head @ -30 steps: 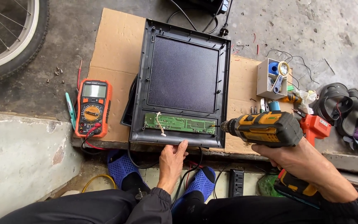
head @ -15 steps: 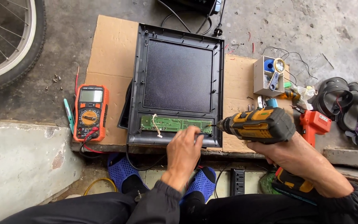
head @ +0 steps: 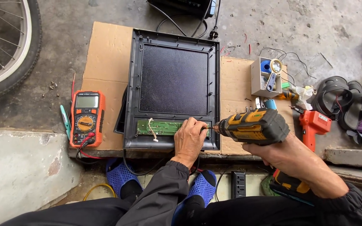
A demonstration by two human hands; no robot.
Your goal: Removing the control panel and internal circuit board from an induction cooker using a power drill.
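A green circuit board [head: 170, 127] lies along the near edge of a black panel [head: 174, 83]. Its right end is pressed flat by the left hand [head: 189, 140]. A yellow cordless driver [head: 254, 125], gripped tightly in the right hand [head: 288, 157], is best kept square to the screw.

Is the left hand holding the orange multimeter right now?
No, the left hand rests on the green circuit board beside the drill's tip, while the orange multimeter lies untouched on the cardboard.
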